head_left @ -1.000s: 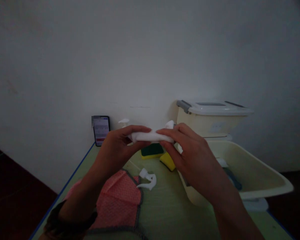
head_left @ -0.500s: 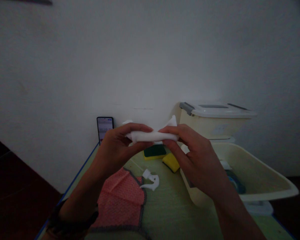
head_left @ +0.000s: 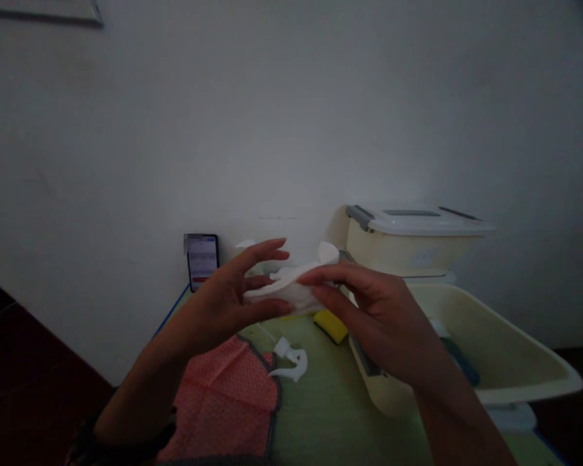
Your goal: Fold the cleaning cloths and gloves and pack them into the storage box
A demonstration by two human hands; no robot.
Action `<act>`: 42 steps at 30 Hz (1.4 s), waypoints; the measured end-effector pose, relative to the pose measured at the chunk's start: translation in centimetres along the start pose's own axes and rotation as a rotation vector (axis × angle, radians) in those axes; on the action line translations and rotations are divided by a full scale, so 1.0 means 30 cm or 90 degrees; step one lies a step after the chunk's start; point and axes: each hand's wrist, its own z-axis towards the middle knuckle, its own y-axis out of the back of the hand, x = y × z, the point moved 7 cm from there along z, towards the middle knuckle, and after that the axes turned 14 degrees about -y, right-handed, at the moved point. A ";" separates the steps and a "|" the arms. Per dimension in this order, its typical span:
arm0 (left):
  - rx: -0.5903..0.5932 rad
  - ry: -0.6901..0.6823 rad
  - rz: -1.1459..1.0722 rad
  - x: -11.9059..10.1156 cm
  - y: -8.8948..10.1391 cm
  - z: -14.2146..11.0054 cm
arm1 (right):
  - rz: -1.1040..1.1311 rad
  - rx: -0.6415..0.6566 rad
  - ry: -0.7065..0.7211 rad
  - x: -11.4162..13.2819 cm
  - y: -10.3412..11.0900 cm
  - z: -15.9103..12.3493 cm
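A crumpled white paper towel (head_left: 298,285) is held up in front of me, above the green table (head_left: 330,401). My right hand (head_left: 369,310) pinches it from the right with closed fingers. My left hand (head_left: 233,298) lies against its left end, fingers stretched out and apart, the towel resting on the lower ones. Below the hands lie a white spray trigger (head_left: 291,362) and a pink cloth with grey edging (head_left: 223,408).
A cream basin (head_left: 490,369) stands at the right, a lidded cream box (head_left: 412,236) behind it by the wall. A yellow sponge (head_left: 331,325) lies beside the basin. A phone (head_left: 203,261) leans on the wall at the back left.
My left hand's fingers have spread open from their grip on the towel. The towel has gone from a tight roll to a looser, tilted wad. The view has shifted a little.
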 end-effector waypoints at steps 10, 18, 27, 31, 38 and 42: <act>0.019 0.045 0.049 0.035 -0.013 0.009 | 0.022 0.005 -0.084 -0.066 -0.012 0.006; 0.028 0.032 -0.027 0.033 -0.042 0.007 | 0.049 0.048 -0.024 -0.020 -0.020 -0.007; 0.111 0.086 -0.010 0.058 -0.065 -0.009 | 0.145 0.031 -0.065 -0.056 -0.020 0.003; 0.102 0.071 -0.033 0.050 -0.067 -0.003 | 0.123 0.002 -0.096 -0.077 -0.007 0.008; 0.047 -0.055 -0.158 0.000 -0.071 0.003 | 0.022 0.029 0.003 -0.025 0.004 -0.006; 0.004 -0.070 -0.147 0.001 -0.058 0.008 | 0.143 0.061 -0.048 -0.041 -0.008 -0.002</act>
